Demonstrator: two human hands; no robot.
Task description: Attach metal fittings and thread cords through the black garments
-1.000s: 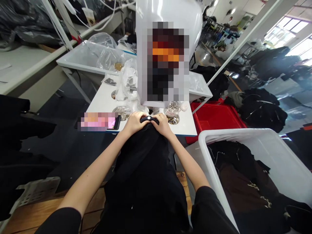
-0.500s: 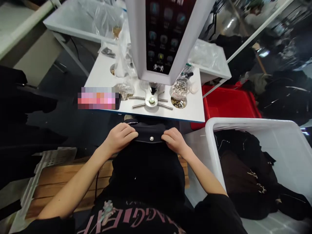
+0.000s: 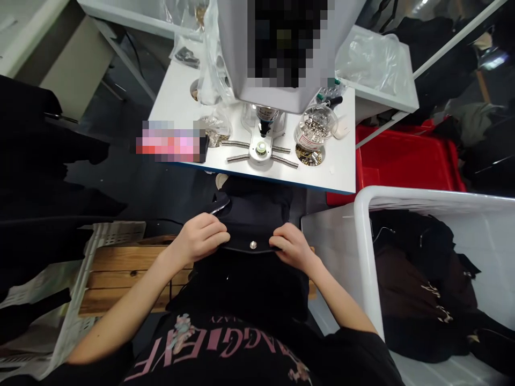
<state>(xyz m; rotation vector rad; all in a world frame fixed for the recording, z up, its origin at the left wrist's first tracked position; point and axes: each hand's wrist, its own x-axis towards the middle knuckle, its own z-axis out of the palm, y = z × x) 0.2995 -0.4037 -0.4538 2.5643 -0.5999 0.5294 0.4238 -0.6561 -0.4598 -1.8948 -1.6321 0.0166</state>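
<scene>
We have a black garment (image 3: 257,206) in both hands, on the near side of the white machine (image 3: 242,64) and below its level, just beyond the blue edge of the white surface (image 3: 169,104). The left hand (image 3: 202,236) has its grip closed, thumb and curled fingers pinching the band; the right hand (image 3: 293,245) has its grip closed likewise. No gap shows between thumb and fingers at either grip, only cloth.

Material: soft, matte, dark; the band is held roughly straight, with one round, shiny silver button (image 3: 253,245) between the hands. A metal-toothed zip (image 3: 220,207) curves beyond the left hand, toward the machine.

Pose: backs of the hands up, thumbs pointing inward, bare forearms converging toward the machine.

At the machine's foot we note coiled metal springs (image 3: 237,158) spread to both sides. Right of the machine: a clear round tub (image 3: 316,128) of small metal pieces. Left of it: a phone (image 3: 203,151). Farther right and nearer than the machine: a smooth white bin (image 3: 364,257) holding dark cloth (image 3: 406,289).
</scene>
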